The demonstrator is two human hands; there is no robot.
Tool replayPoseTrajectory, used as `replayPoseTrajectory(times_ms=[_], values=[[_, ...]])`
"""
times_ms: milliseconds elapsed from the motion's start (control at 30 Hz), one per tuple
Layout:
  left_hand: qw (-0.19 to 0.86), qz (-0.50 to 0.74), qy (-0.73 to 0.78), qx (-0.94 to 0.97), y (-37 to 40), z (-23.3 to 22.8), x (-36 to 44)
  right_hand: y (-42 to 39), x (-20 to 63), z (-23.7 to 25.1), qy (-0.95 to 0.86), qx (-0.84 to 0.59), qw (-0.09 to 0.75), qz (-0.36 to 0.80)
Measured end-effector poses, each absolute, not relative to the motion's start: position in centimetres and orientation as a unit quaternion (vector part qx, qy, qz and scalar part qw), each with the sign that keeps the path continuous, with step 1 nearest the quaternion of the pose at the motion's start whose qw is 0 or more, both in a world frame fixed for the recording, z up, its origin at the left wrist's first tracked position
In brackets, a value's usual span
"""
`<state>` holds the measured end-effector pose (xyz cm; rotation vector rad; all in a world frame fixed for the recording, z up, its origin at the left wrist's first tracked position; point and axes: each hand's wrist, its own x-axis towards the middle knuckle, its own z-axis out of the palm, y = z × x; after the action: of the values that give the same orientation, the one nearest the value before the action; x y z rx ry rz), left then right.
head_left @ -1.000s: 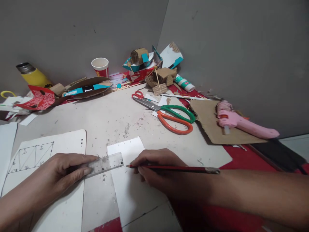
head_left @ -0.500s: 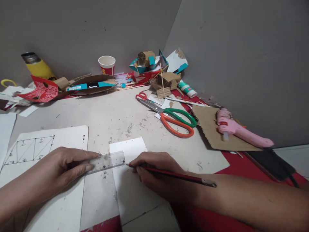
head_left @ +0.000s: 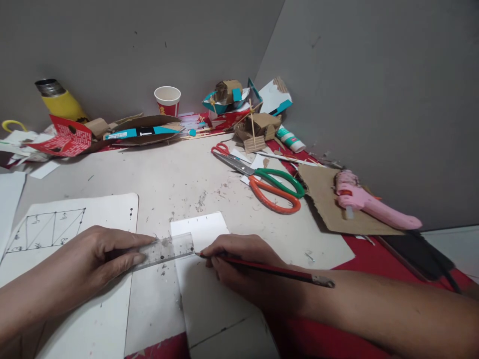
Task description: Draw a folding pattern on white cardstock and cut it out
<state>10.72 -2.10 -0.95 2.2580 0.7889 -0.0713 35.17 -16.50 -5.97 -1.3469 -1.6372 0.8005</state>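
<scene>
Your left hand (head_left: 99, 252) is closed on one end of the clear ruler (head_left: 172, 248), thumb along its near edge and fingers over the far one. The ruler bridges from the drawing sheet (head_left: 112, 209) onto the white strip (head_left: 209, 294). Gripping at the end leaves the strip side of the scale uncovered; probably the reason for that hold.

Your right hand (head_left: 243, 264) pinches the dark red pencil (head_left: 277, 271) close to its point, shaft slanting back over the wrist. The tip sits on the strip just beside the ruler's free end. A low grip like this likely serves fine control; the hand's side appears to rest on the strip, which would steady both, though the contact is hidden.

The pink glue gun (head_left: 370, 199) lies on a brown cardboard piece (head_left: 322, 189), presumably to shield the counter (head_left: 368, 259) from drips. The scissors (head_left: 249, 170) lie beyond the strip, apart from both hands.

Writing: the drawing sheet shows a frame divided by uprights and diagonals, with handwritten notes too small for you to read. The strip has short ticks near its far edge and a long dark line lower down. The red carton piece (head_left: 71, 137) has white print, illegible; no brand is certain on the cup (head_left: 168, 102) or the tube (head_left: 291, 138).
</scene>
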Motion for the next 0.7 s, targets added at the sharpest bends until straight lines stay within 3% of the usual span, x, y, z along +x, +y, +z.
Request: replayPoseTrajectory(times_ms=[300,700], values=[[0.458,-0.006,0.359,0.813,-1.86,-0.82,10.76,-16.39,35.16,-6.23,-0.654,-0.526,0.433,0.329],[0.412,0.080,0.484,0.768,-1.54,-1.20,11.26,-16.32,35.10,-5.74,-0.645,-0.534,0.438,0.328]])
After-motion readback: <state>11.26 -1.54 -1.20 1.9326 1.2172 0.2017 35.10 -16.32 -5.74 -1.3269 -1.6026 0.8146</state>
